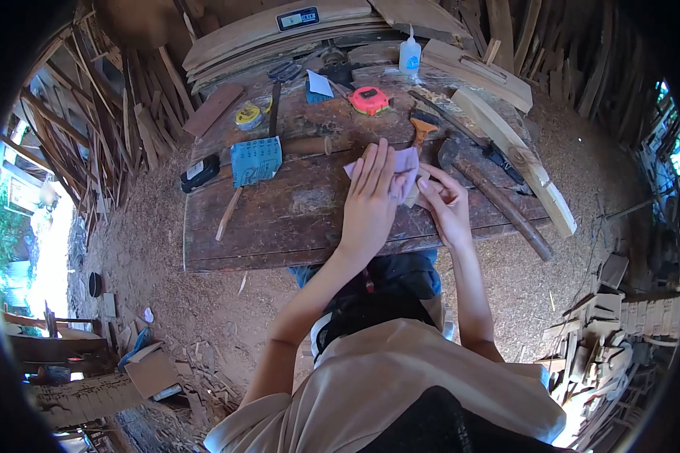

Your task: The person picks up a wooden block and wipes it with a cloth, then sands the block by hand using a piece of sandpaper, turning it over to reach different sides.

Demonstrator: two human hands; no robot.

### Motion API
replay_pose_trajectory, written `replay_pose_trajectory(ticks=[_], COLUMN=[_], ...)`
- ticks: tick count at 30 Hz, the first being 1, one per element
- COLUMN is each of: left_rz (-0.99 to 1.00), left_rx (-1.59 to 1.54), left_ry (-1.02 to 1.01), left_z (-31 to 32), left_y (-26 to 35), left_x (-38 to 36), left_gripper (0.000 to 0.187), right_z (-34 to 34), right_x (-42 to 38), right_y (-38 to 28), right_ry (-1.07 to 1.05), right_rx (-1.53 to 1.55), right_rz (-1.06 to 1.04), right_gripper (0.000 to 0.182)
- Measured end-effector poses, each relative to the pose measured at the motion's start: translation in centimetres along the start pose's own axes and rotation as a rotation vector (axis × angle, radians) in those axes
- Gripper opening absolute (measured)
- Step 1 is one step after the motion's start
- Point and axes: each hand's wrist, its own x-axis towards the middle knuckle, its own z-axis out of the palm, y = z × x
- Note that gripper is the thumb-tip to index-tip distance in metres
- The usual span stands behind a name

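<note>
My left hand [370, 185] lies with long, straight fingers over a folded pale purple sheet [406, 161], its thumb against the sheet's near side. The sheet sticks out on both sides of the fingers. Close by on the right, my right hand [449, 211] pinches a small light wooden piece [414, 195] between thumb and fingers, and the sheet covers part of it. Both hands meet over the front middle of the workbench [295, 234]. Just beyond them lies a brush with an orange handle [421, 130].
A hammer [499, 200] and a long pale wood strip [517, 155] lie at right. Blue printed paper [256, 161] rests over tools at left. Farther back are a pink tape measure [369, 100], a yellow tape roll [248, 116], a glue bottle [409, 57] and stacked boards [234, 49].
</note>
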Motion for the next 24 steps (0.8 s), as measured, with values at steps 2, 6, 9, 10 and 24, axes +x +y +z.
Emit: replay_pose_trajectory(ticks=[2, 6, 9, 10, 24], left_rz=[0.006, 0.063, 0.003, 0.003, 0.063], left_rx=[-0.002, -0.018, -0.007, -0.01, 0.076], left_ry=[0.025, -0.03, -0.064, -0.068, -0.103], left_z=[0.2, 1.1, 0.1, 0.1, -0.3], left_y=[1.4, 3.2, 1.0, 0.0, -0.8], left_x=[-0.4, -1.4, 0.6, 1.0, 0.5], left_gripper=[0.051, 0.048, 0.046, 0.046, 0.044], right_z=[-0.1, -1.5, -1.0, -0.7, -0.4], right_x=[0.0, 0.2, 0.3, 0.2, 0.1], right_y=[0.2, 1.4, 1.1, 0.7, 0.5], right_ry=[-0.009, -0.02, 0.016, 0.021, 0.02], right_rx=[0.066, 0.129, -0.006, -0.006, -0.022], right_rz=[-0.013, -0.045, 0.024, 0.027, 0.013], right_gripper=[0.037, 0.038, 0.034, 0.034, 0.034])
